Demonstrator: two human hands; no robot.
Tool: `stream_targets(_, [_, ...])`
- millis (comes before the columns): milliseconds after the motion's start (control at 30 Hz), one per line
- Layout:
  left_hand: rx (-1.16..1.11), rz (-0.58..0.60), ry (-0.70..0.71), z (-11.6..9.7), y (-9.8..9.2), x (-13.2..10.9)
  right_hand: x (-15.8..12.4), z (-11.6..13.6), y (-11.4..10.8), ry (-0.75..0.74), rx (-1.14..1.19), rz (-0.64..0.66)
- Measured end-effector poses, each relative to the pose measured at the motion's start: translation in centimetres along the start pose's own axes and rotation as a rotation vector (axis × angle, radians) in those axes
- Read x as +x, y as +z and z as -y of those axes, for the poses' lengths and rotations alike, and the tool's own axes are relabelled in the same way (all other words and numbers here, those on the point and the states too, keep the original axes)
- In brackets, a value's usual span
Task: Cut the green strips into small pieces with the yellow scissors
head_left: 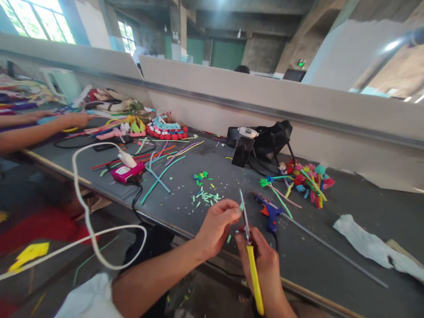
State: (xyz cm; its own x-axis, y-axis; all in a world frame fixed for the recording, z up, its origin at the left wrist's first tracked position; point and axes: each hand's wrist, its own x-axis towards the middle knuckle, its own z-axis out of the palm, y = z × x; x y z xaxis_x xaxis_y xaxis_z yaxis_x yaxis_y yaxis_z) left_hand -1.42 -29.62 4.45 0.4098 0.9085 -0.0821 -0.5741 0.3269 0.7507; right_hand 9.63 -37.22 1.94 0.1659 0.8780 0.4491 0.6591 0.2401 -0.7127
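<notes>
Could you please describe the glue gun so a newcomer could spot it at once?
On the dark tabletop, find the person's right hand holding yellow-handled scissors. Just beyond that hand, slightly right, lies the glue gun. Its dark blue body, orange parts and the long translucent rod stretching from its back set it apart from the scissors.

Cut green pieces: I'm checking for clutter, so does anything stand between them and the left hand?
Nothing visible does: the left hand is close by, on the near side of the cut green pieces. The scissors are to its right, in the right hand, clear of that gap.
</notes>
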Motion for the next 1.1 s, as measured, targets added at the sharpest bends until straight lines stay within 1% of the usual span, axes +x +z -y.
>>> stream_targets(133, [0.032, 0.0, 0.037, -0.1, 0.1, 0.3, 0.2, 0.4, -0.1, 0.015, -0.01, -0.021])
stream_targets(267, [0.039, -0.013, 0.054, 0.0, 0.3, 0.4, 0.2, -0.1, -0.3, 0.022, -0.04, 0.012])
stream_targets(367, [0.033, 0.02, 0.024, 0.4, 0.4, 0.2, 0.3, -0.4, -0.5, 0.034, -0.042, 0.041])
stream_targets(500, [0.021, 0.024, -0.003, 0.8, 0.4, 0.0, 0.7, -0.1, -0.9, 0.046, -0.06, 0.017])
stream_targets(600, [0.006, 0.009, -0.002, 0.6, 0.4, 0.2, 0.8, 0.2, -1.1, 0.064, -0.062, 0.004])
stream_targets(733, [-0.036, -0.003, -0.007, 0.3, 0.2, 0.5, 0.6, -0.1, -1.2, 0.093, -0.047, 0.038])
stream_targets(833, [-0.046, 0.007, -0.004, 0.3, 0.1, 0.5, 0.3, -0.4, -1.0, 0.081, -0.047, 0.077])
stream_targets(967, [-0.031, 0.032, -0.02, 0.2, 0.3, 0.3, 0.1, -0.5, -0.9, 0.052, -0.043, 0.085])
stream_targets(1100, [-0.019, 0.03, -0.03, 0.0, 0.5, 0.1, 0.2, -0.4, -1.1, 0.067, -0.004, 0.092])
